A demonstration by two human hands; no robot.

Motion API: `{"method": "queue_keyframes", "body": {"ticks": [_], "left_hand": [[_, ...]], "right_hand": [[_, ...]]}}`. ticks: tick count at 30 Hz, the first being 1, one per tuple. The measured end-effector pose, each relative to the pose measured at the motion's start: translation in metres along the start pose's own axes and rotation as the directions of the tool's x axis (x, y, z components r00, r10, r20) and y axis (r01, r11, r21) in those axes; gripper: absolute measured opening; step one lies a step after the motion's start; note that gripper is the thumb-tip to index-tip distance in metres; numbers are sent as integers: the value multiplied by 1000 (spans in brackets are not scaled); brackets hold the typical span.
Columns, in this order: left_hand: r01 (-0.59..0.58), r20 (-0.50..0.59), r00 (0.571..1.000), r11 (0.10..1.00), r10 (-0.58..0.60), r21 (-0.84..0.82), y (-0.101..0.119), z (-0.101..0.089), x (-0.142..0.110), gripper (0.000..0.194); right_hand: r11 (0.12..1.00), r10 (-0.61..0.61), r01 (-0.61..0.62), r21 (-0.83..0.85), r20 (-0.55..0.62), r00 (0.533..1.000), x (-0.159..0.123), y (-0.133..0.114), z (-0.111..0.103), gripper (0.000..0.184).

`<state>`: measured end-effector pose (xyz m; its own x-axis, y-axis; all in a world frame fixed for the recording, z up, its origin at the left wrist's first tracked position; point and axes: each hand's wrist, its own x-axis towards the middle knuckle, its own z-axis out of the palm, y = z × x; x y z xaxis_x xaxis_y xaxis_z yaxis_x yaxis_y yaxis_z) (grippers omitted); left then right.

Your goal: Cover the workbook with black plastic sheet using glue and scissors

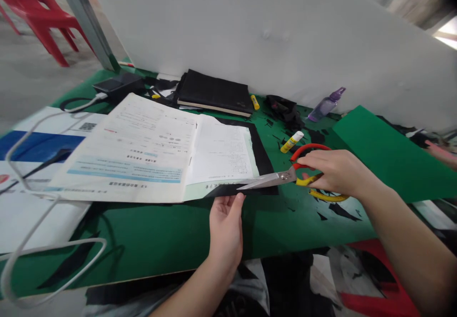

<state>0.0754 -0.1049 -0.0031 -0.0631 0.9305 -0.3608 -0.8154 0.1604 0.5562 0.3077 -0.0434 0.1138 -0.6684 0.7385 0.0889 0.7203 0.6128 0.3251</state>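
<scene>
An open booklet (143,150) with printed pages lies on the green table, a sheet of black paper (263,153) sticking out from under its right page. With thumb and fingers, my left hand (226,224) pinches the near edge of that black paper, where a strip folds over the page. My right hand (332,172) grips scissors (273,180) by their red and yellow handles. The blades point left across the black edge, just above my left fingertips; how far apart they are is hard to make out. A glue stick (292,142) lies just beyond the scissors.
A black notebook (216,91), a yellow cap (254,102) and a purple spray bottle (326,105) sit toward the white partition. Green card (385,160) lies at right, black scraps (344,211) around. A white cable (53,198) loops at left near a black box (119,84).
</scene>
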Motion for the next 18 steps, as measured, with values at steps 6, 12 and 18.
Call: {"method": "queue_keyframes", "body": {"ticks": [6, 12, 18], "left_hand": [[-1, -18, 1000, 1000, 1, -9, 0, 1, 0, 33], [-10, -14, 1000, 1000, 10, -14, -1, 1, 1, 34], [-9, -18, 1000, 1000, 8, -25, 0, 2, 0, 37]], "right_hand": [[999, 37, -37, 38, 14, 999, 0, -2, 0, 19], [999, 31, -32, 24, 32, 999, -1, -2, 3, 20], [999, 25, -26, 22, 48, 999, -2, -1, 6, 15]]}}
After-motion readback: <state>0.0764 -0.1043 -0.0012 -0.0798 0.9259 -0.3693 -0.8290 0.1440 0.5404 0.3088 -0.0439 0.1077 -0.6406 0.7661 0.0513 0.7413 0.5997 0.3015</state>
